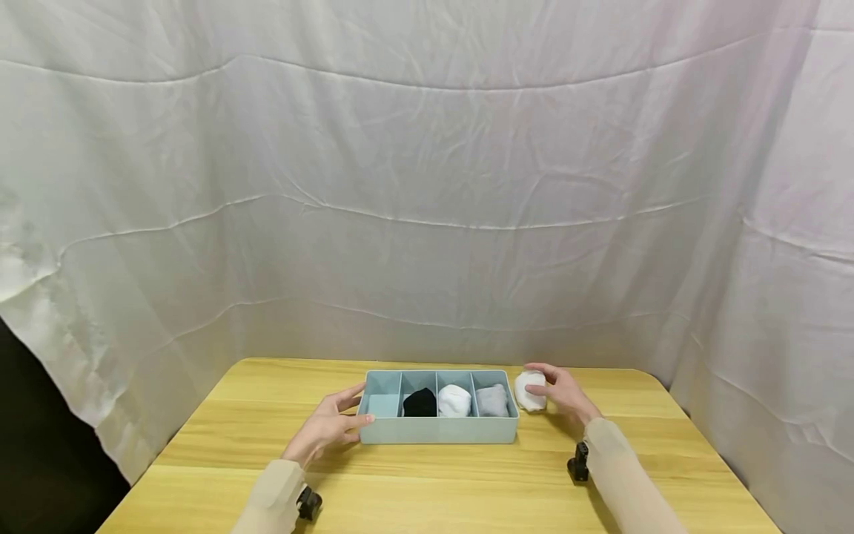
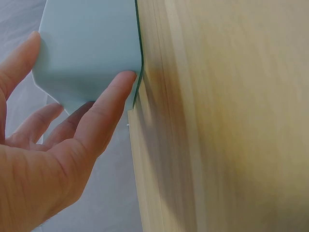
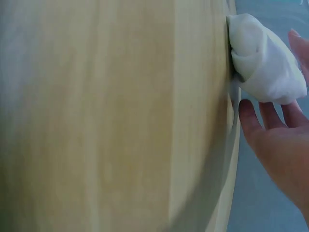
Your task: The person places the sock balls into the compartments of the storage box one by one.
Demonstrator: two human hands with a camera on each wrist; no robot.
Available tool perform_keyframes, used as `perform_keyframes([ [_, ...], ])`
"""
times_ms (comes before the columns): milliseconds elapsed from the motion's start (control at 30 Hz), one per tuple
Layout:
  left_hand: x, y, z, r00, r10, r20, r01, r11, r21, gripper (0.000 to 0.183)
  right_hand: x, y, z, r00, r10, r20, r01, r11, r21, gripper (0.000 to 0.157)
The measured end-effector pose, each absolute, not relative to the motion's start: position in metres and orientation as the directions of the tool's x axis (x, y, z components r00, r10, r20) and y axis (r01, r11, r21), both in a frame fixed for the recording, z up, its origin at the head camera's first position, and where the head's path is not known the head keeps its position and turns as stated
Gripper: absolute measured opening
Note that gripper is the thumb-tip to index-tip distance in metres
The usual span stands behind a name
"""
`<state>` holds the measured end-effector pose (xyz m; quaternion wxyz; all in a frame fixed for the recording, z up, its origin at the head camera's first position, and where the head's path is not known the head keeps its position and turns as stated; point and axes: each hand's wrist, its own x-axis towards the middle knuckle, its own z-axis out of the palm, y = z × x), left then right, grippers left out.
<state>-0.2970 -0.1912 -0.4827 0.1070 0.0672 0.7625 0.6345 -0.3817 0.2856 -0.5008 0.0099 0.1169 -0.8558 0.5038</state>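
Observation:
My right hand holds a white rolled-up sock just right of the organizer box, thumb across its near side and fingers round its far side. In the right wrist view the bundled sock is at or close to the tabletop; I cannot tell whether it touches. The pale blue organizer box has dividers. My left hand rests against its left end, thumb at the front corner, other fingers loosely extended along the end wall.
Inside the box, from left, come an empty compartment, then a black rolled sock, a white one and a grey one. The wooden table ends just behind the box. A pale curtain hangs beyond.

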Motion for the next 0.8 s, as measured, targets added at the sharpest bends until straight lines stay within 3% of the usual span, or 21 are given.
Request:
perform_keyframes([
  [233, -0.295, -0.188, -0.482, -0.972, 0.226, -0.07, -0.031, 0.175, 0.984, 0.083, -0.382, 0.28, -0.505, -0.988, -0.155, 0.029, -0.086, 0.376, -0.922, 0.049],
  [800, -0.299, -0.187, -0.481, -0.968, 0.238, -0.074, -0.03, 0.185, 0.982, 0.087, -0.379, 0.288, -0.496, -0.995, -0.09, 0.033, -0.064, 0.361, -0.93, 0.053],
])
